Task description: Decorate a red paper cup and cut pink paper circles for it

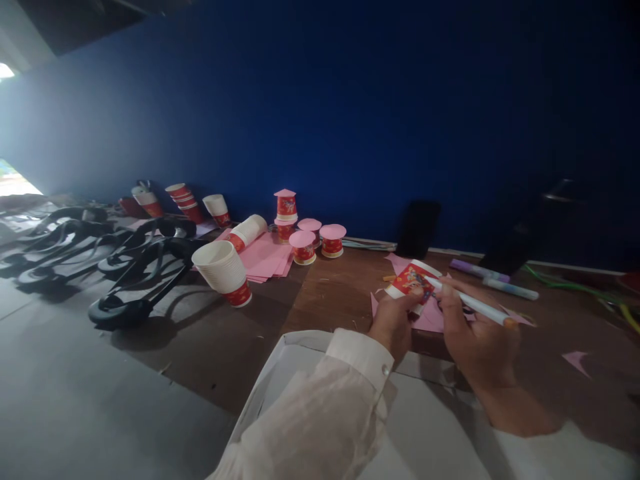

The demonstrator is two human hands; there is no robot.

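Observation:
My left hand (393,327) is closed around a red and white paper cup (406,283), held tilted over the brown tabletop. A white marker (483,308) with an orange end is gripped in my right hand (477,343). Its front end points at the cup's side, close to the rim; whether it touches cannot be made out. Under the hands lie pink paper scraps (431,323), partly hidden by the fingers. Several small red cups (304,253) with pink paper discs on top stand further back, one of them stacked on another (287,207).
A stack of paper cups (220,270) leans left of centre, near pink sheets (265,259). Black straps and frames (135,273) cover the left side. Purple (477,271) and pale (511,289) markers lie right, beside green cable (560,281). A blue partition (350,120) rises behind.

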